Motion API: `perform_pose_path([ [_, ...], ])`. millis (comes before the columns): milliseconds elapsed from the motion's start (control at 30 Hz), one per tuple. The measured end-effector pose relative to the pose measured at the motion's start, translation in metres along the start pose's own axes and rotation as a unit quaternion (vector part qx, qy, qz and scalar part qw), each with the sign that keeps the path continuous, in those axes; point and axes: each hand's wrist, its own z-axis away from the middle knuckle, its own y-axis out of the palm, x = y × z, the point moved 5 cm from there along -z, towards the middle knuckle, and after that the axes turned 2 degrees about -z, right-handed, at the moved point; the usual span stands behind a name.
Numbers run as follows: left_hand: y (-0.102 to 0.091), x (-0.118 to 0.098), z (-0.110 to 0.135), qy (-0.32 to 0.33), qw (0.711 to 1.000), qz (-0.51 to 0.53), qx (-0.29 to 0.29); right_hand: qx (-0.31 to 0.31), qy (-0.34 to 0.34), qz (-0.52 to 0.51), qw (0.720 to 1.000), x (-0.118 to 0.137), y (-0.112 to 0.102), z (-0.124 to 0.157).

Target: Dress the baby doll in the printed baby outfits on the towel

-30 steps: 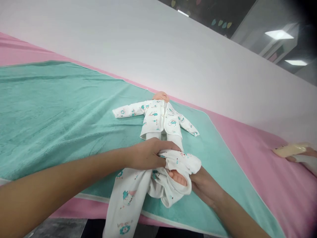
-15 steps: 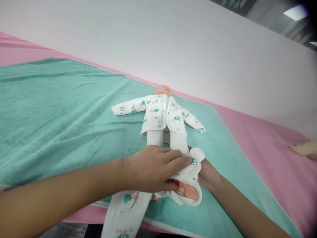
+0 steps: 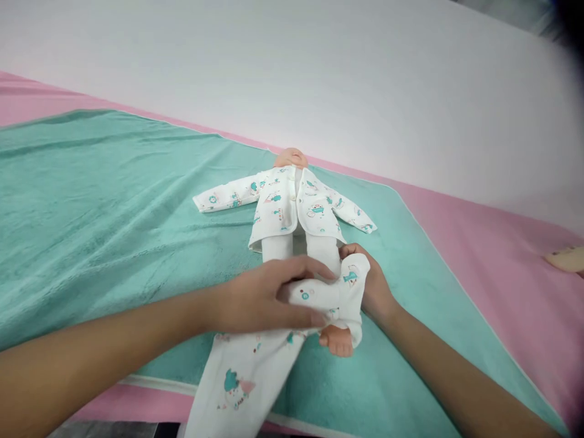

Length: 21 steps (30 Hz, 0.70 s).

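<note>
A baby doll (image 3: 292,157) lies on its back, its head at the far end. It wears a white printed jacket (image 3: 274,207) and white leggings underneath. White printed baby pants (image 3: 246,377) are gathered round its lower leg, and one bare foot (image 3: 338,340) sticks out of the leg opening. My left hand (image 3: 269,295) lies across the pants, thumb and fingers closed round the bunched cloth. From the right, my right hand (image 3: 371,280) grips the pants at the doll's leg, its fingers partly hidden behind the cloth. The other pants leg hangs toward me over the edge.
Under the doll spreads a green blanket (image 3: 114,194) with white edging, on a pink sheet (image 3: 479,255). A white wall (image 3: 274,73) rises behind. At the right edge lies a pale, doll-like limb (image 3: 566,260).
My left hand has moved up the pants, and its thumb and fingers are wider apart round the cloth. The foot now sticks further out of the leg opening. The camera view has shifted slightly.
</note>
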Motion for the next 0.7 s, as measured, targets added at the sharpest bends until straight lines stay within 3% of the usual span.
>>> perform_pose_path([
  [100, -0.015, 0.010, 0.000, -0.051, 0.978, 0.203, -0.010, 0.038, 0.020, -0.018, 0.999, -0.005, -0.001, -0.001],
  [200, -0.033, 0.021, -0.002, -0.033, 0.927, 0.364, -0.077, 0.078, 0.023, -0.046, 0.996, -0.012, -0.005, -0.005],
  [267, -0.047, 0.026, -0.002, 0.001, 0.899, 0.419, -0.126, 0.056, 0.020, -0.069, 0.996, -0.018, -0.014, -0.009],
  [333, -0.059, 0.030, -0.003, 0.026, 0.895, 0.420, -0.151, 0.034, 0.021, -0.068, 0.997, -0.024, -0.022, -0.012],
  [400, -0.068, 0.034, -0.004, 0.034, 0.912, 0.376, -0.157, 0.032, 0.023, -0.058, 0.998, -0.026, -0.026, -0.014],
  [467, -0.066, 0.037, -0.006, 0.016, 0.948, 0.285, -0.143, 0.037, 0.018, -0.043, 0.998, -0.025, -0.025, -0.013],
  [567, -0.051, 0.035, -0.009, 0.017, 0.990, 0.041, -0.135, 0.011, -0.011, 0.001, 1.000, -0.016, -0.021, -0.011],
  [633, -0.033, 0.023, -0.009, 0.085, 0.977, -0.140, -0.137, -0.001, -0.021, 0.031, 0.999, -0.009, -0.017, -0.009],
  [700, -0.010, 0.010, -0.007, 0.167, 0.946, -0.252, -0.115, -0.009, -0.025, 0.057, 0.998, -0.004, -0.012, -0.007],
])
